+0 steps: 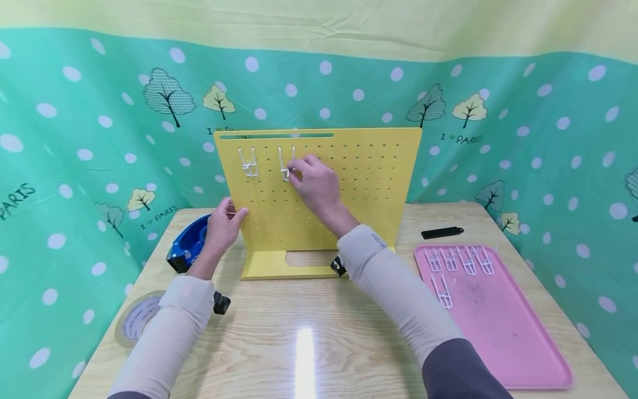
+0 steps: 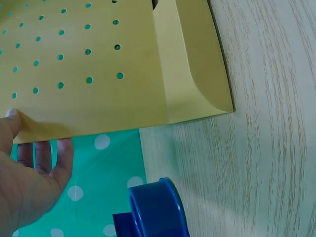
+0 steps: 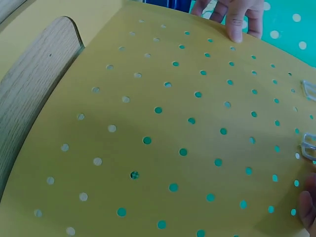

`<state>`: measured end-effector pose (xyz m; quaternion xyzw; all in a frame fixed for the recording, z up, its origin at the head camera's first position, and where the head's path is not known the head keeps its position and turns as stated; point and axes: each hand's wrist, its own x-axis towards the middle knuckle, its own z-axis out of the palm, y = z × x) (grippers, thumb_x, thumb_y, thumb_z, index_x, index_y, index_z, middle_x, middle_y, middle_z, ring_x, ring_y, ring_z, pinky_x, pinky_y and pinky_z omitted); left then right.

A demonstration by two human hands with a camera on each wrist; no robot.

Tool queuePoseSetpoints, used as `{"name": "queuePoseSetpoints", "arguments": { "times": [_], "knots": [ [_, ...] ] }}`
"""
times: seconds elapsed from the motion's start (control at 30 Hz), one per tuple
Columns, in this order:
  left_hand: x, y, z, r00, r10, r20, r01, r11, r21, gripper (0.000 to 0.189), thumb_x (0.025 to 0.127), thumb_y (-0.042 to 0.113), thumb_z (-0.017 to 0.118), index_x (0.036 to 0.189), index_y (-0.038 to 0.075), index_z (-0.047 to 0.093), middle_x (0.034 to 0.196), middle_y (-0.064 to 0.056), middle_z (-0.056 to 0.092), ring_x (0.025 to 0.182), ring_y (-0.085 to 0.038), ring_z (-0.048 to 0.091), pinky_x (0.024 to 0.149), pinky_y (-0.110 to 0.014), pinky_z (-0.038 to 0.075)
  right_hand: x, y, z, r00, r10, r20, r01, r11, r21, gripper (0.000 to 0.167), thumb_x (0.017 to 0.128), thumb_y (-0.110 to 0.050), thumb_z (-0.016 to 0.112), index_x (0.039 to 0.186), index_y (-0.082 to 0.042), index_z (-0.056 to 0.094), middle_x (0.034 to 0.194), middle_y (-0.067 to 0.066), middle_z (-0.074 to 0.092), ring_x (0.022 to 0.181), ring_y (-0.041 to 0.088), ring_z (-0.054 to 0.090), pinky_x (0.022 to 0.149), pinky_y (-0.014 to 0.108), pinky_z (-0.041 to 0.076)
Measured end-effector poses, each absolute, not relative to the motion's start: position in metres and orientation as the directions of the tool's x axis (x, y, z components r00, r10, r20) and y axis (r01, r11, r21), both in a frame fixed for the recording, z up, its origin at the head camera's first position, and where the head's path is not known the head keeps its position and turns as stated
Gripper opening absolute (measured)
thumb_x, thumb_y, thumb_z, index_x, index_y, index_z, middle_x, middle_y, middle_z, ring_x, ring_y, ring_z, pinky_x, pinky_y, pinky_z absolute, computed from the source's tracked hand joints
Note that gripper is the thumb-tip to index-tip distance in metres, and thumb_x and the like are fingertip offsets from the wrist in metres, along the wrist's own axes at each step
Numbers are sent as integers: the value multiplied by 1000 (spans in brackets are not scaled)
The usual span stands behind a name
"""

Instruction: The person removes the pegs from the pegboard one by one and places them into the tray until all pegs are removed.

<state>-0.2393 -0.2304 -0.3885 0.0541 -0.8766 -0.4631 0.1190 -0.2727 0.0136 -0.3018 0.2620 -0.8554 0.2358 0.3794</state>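
A yellow pegboard (image 1: 371, 216) stands upright on its base. My left hand (image 1: 222, 228) grips its left edge, thumb on the front face and the other fingers behind, as the left wrist view (image 2: 34, 182) also shows. With thumb and fingertips, my right hand (image 1: 316, 185) pinches the lower end of a white wire hook (image 1: 286, 175) at the upper rows of holes. Left of it another white wire hook (image 1: 250, 169) hangs on the board. At the right edge of the right wrist view, only part of the pinched hook (image 3: 308, 146) and a few fingers show.
On the right, a pink tray (image 1: 503, 327) bears several white wire hooks (image 1: 468, 261). Behind it lies a black flat bar (image 1: 442, 233). A blue tape dispenser (image 1: 186, 244) and a roll of tape (image 1: 130, 318) lie at the left. A polka-dot curtain (image 1: 359, 77) surrounds the table.
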Motion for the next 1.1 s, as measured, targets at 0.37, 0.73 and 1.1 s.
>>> {"name": "queuePoseSetpoints", "arguments": {
  "times": [0.37, 0.73, 1.1],
  "knots": [
    [-239, -231, -388, -968, -199, 150, 11, 569, 822, 36, 105, 33, 56, 132, 8, 53, 123, -20, 64, 109, -35, 64, 90, -45, 55, -272, 16, -302, -487, -267, 831, -674, 720, -164, 9, 94, -22, 73, 99, -17, 78, 92, 1, 74, 66, 13, 65, 52, 22, 47],
    [-240, -230, -388, -969, -210, 133, -9, 565, 825, 37, 105, 34, 56, 132, 9, 53, 123, -20, 63, 110, -34, 63, 91, -45, 56, -266, 19, -298, -464, -271, 843, -699, 697, -161, 9, 95, -23, 72, 99, -16, 78, 91, 1, 74, 65, 11, 64, 52, 19, 46],
    [-237, -228, -385, -965, -216, 150, -3, 578, 816, 36, 105, 33, 56, 130, 8, 54, 122, -20, 65, 108, -33, 64, 89, -43, 55, -245, 79, -305, -630, -308, 713, -678, 666, -311, 11, 95, -23, 73, 96, -13, 76, 90, 4, 74, 73, 16, 69, 63, 24, 56]
  ]
}}
